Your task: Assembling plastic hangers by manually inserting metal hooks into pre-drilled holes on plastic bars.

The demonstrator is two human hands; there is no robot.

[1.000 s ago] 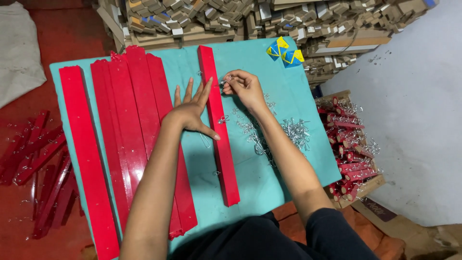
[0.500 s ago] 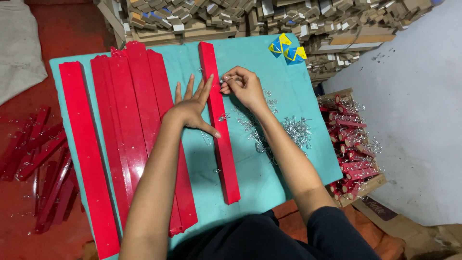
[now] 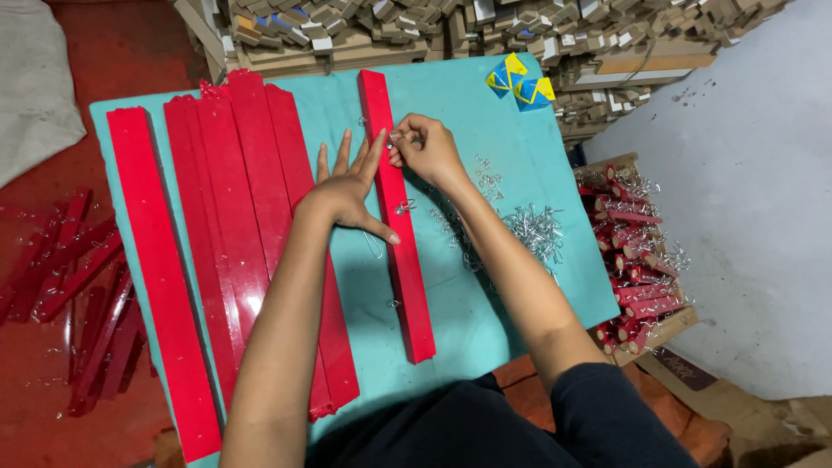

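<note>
Left hand (image 3: 347,186) lies flat, fingers spread, on the teal table (image 3: 511,130), thumb across a long red strip (image 3: 397,217) at frame centre; grip holds nothing. Right hand (image 3: 425,149) at the strip's upper part, fingertips pressed together, pinching a small wire clip (image 3: 395,136) against the strip's right edge. Another clip (image 3: 405,206) sits on the strip just below the left thumb. Loose pile of wire clips (image 3: 533,230) right of the right forearm. More red strips (image 3: 234,217) lie side by side to the left. Box of clipped red pieces (image 3: 633,251) at right edge.
</note>
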